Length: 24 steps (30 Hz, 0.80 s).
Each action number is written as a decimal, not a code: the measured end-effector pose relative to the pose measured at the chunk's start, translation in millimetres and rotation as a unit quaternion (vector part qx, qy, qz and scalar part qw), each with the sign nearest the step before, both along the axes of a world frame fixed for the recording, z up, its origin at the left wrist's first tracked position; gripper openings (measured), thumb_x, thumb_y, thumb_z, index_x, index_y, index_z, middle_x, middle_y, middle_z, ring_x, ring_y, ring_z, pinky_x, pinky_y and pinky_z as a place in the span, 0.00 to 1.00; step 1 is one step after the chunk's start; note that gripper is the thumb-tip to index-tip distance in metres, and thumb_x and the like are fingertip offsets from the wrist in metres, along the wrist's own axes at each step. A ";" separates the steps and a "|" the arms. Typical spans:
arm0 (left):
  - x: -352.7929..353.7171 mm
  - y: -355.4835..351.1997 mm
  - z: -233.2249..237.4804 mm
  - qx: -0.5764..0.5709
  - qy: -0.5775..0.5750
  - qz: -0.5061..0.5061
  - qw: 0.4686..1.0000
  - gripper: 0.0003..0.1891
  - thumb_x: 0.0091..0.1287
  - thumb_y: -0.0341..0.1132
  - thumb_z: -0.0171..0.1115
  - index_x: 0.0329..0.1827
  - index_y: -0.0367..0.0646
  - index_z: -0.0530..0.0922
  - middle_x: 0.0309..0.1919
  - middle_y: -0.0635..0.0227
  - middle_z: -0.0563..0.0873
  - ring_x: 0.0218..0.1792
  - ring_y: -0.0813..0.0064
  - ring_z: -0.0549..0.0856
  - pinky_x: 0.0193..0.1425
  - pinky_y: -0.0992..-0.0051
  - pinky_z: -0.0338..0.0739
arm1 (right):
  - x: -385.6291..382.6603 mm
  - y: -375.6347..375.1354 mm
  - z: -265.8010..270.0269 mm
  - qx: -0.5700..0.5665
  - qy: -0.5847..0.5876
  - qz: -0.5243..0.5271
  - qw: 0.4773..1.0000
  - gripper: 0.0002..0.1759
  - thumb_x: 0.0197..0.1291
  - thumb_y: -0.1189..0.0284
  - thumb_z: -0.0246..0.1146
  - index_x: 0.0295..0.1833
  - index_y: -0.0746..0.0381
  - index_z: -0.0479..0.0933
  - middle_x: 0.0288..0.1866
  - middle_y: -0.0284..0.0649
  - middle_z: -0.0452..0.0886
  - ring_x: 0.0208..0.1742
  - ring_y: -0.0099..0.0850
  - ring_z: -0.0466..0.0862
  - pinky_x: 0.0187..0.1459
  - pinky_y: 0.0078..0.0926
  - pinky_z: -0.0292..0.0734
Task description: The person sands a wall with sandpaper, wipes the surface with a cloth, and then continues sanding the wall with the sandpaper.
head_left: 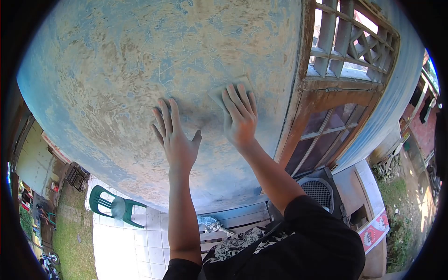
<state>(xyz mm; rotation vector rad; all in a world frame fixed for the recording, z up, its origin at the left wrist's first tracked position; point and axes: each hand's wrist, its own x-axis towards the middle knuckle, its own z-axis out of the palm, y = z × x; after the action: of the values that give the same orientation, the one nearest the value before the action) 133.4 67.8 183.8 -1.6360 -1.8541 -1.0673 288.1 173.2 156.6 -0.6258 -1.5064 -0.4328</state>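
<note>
A tall wall [116, 60] with worn, patchy blue and tan paint fills the view in front of me. My left hand [177, 144] rests against it with the fingers stretched and the thumb spread, holding nothing. To its right and slightly higher, my right hand [241, 123] presses a grey-green sheet of sandpaper [242, 80] to the wall. The sheet's top edge and left corner show past the fingers; the rest is hidden under the hand.
Right of my hands stands a wooden-framed window [322, 107] with a lattice above. Below it are a dark speaker-like box [317, 189] and a cabinet [347, 191]. A green plastic chair [105, 200] stands on the white tiled floor [140, 242] at lower left. A plastic bag [210, 223] lies below.
</note>
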 end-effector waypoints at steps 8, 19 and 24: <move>-5.8 4.8 -5.7 -0.005 0.015 -0.019 1.000 0.65 0.57 0.38 0.83 0.90 0.49 0.42 0.88 0.50 0.44 0.87 0.42 0.42 0.86 0.36 0.43 | -12.1 -0.1 24.5 -0.018 -0.016 -0.033 0.999 0.24 0.64 0.78 0.66 0.66 0.57 0.84 0.77 0.33 0.78 0.82 0.43 0.71 0.77 0.55 0.66; -6.5 34.3 -27.6 0.004 0.010 -0.029 1.000 0.69 0.63 0.61 0.76 0.87 0.34 0.31 0.85 0.33 0.32 0.83 0.29 0.26 0.79 0.27 0.25 | 27.2 -1.0 -53.6 -0.047 -0.028 -0.051 0.997 0.20 0.66 0.75 0.66 0.64 0.59 0.85 0.75 0.36 0.80 0.81 0.43 0.71 0.77 0.56 0.66; -8.1 37.0 -27.0 -0.017 0.019 -0.027 0.999 0.69 0.64 0.65 0.73 0.86 0.28 0.34 0.83 0.25 0.33 0.81 0.23 0.24 0.76 0.23 0.22 | 7.6 5.7 31.3 0.001 -0.072 -0.005 0.997 0.20 0.66 0.75 0.66 0.63 0.59 0.86 0.74 0.36 0.80 0.80 0.43 0.72 0.78 0.53 0.66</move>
<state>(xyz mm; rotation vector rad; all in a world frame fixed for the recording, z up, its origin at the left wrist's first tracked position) 125.2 104.8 156.7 -1.7239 -1.8216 -1.0248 295.7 178.9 188.0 -0.6119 -1.6398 -0.4960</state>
